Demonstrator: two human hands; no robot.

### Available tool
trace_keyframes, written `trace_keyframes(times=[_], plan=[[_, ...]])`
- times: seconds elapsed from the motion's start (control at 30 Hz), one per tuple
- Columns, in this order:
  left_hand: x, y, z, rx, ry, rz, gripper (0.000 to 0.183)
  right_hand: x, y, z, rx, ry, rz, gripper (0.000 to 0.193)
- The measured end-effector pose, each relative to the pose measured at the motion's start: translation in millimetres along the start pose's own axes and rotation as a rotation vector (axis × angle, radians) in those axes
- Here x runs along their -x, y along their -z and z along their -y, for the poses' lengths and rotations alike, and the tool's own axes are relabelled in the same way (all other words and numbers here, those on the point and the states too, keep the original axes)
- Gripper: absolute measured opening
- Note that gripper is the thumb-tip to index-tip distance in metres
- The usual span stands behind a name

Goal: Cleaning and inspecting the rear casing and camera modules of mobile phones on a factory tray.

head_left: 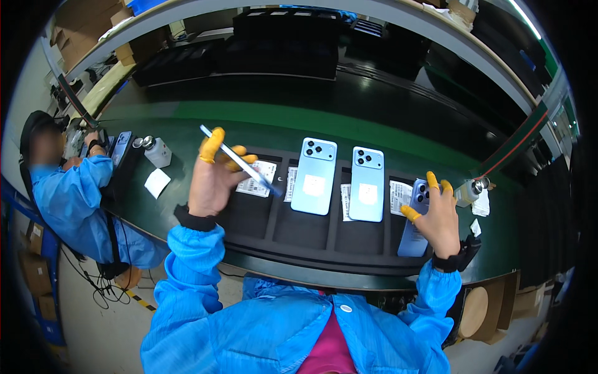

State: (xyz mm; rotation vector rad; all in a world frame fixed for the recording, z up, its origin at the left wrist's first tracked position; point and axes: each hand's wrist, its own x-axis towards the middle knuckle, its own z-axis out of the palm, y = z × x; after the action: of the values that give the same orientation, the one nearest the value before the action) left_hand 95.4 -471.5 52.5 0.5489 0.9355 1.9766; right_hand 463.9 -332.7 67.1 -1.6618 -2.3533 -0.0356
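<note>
My left hand (212, 181), in yellow finger cots, grips a smartphone (242, 160) seen nearly edge-on, tilted above the left end of a black foam tray (299, 240). My right hand (441, 221), also in yellow finger cots, spans a darker blue smartphone (412, 240) at the tray's right compartment. Its thumb is at the phone's left edge and its fingers near the camera end. Between my hands, a light blue smartphone (314, 168) and a second light blue smartphone (367, 168) lie back up, each with a white label. A printed label (258, 181) shows in the left compartment.
A dispenser bottle (157, 153) and white wipe (157, 182) are on the left of the green bench (187, 134); another bottle (468, 192) stands right of the tray. A co-worker in a blue smock (75, 193) sits at far left. Dark foam trays (280, 56) are stacked behind.
</note>
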Motion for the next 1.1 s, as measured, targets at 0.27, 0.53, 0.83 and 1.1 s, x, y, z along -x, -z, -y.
trace_keyframes(times=[0.27, 0.53, 0.83, 1.1], plan=[[3, -25, 15, -2.133, -0.245, -0.045, 0.072, -65, -34, 76, -0.093, 0.223, -0.145, 0.07], [-46, -87, 74, -2.138, -0.583, -0.087, 0.075, -79, -38, 106, -0.194, 0.137, -0.019, 0.065], [-54, -118, 94, -1.897, -0.383, 0.208, 0.082, -17, 16, 72, -0.719, 0.637, -0.317, 0.088], [31, -78, 33, -0.931, -0.509, 0.891, 0.098, 0, -9, 55, -1.147, 0.689, -0.049, 0.104]])
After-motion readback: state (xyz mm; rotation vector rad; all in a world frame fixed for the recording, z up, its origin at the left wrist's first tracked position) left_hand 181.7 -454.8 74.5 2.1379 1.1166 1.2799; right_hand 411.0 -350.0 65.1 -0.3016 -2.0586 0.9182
